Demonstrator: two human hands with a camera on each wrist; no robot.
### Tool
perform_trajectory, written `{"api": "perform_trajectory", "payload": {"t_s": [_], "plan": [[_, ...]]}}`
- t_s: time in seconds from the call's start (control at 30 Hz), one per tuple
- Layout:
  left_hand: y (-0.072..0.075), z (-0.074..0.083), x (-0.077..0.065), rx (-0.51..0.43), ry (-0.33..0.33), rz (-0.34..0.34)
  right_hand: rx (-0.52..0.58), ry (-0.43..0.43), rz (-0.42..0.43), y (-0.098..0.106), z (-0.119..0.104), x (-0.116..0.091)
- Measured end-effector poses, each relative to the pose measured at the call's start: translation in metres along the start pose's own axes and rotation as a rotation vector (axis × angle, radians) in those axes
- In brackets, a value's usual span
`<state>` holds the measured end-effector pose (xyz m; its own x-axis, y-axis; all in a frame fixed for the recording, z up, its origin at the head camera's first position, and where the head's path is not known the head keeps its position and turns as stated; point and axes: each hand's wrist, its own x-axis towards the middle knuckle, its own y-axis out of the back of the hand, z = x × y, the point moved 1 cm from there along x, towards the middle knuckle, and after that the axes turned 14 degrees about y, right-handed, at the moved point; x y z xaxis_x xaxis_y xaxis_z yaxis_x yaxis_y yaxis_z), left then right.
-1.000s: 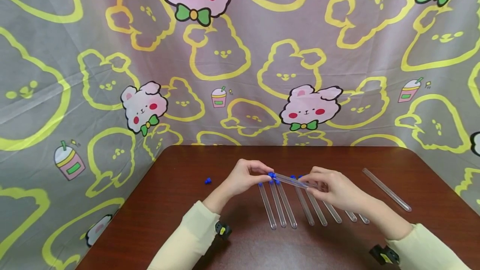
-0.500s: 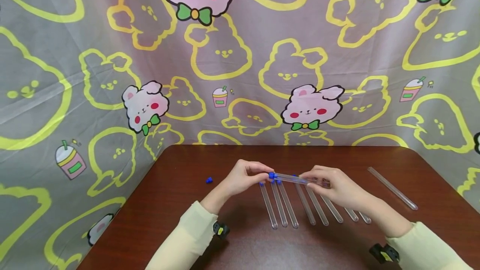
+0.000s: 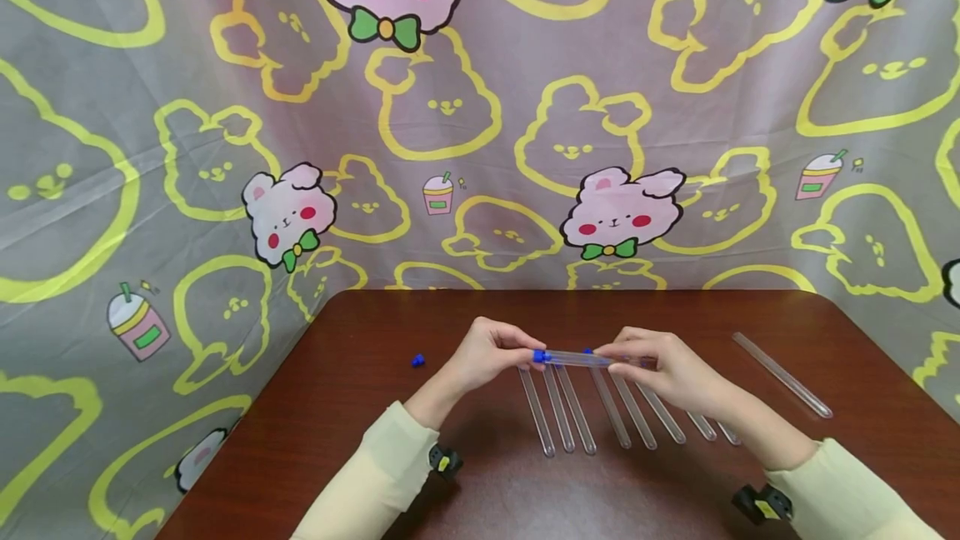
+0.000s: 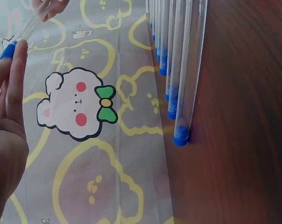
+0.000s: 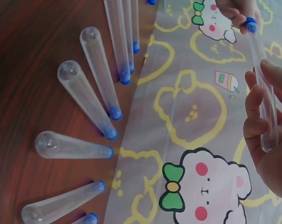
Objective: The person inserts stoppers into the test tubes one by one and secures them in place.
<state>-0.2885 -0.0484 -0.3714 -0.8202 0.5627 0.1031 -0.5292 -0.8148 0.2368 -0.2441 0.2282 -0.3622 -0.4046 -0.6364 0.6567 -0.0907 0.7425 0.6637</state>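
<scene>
Between both hands a clear test tube (image 3: 573,358) lies nearly level above the table. My left hand (image 3: 487,357) pinches its blue cap (image 3: 539,356) between thumb and fingers; the cap sits on the tube's mouth. My right hand (image 3: 671,365) grips the tube's body, and in the right wrist view the rounded end (image 5: 269,142) pokes out below the fingers. Beneath the hands lies a row of capped test tubes (image 3: 562,411), their blue caps pointing away from me. Some of those caps are hidden behind the hands in the head view.
One test tube (image 3: 782,375) without a visible cap lies apart at the right. A loose blue cap (image 3: 418,361) rests at the left of the brown table (image 3: 360,448). A patterned cloth (image 3: 495,140) hangs behind the table's far edge.
The held tube has swung from a slant to nearly level, its right end rising slightly. Both hands keep their hold and have hardly shifted.
</scene>
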Motion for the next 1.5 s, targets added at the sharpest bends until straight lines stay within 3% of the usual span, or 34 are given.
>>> {"api": "perform_trajectory", "payload": {"t_s": [0.2, 0.3, 0.73, 0.97, 1.07, 1.23, 1.5], "plan": [[-0.002, -0.003, 0.003, -0.004, -0.027, 0.055, 0.034, 0.017, 0.011, 0.001, 0.001, 0.002], [-0.004, -0.003, 0.003, 0.002, -0.010, 0.070, 0.028, 0.016, 0.012, 0.000, 0.002, 0.001], [-0.001, 0.006, 0.001, 0.014, -0.012, 0.075, -0.030, 0.102, 0.029, 0.001, -0.003, 0.007], [-0.002, 0.010, 0.000, 0.036, -0.085, 0.111, 0.016, 0.108, 0.042, 0.000, -0.005, 0.008], [-0.003, 0.012, -0.001, 0.060, -0.105, 0.095, 0.011, 0.103, 0.037, 0.001, -0.006, 0.008], [-0.005, 0.005, -0.003, 0.071, -0.082, 0.068, 0.017, 0.057, -0.008, 0.002, -0.008, 0.010], [-0.008, -0.001, -0.002, 0.034, -0.074, 0.038, 0.027, 0.022, -0.025, 0.004, -0.005, 0.006]]}}
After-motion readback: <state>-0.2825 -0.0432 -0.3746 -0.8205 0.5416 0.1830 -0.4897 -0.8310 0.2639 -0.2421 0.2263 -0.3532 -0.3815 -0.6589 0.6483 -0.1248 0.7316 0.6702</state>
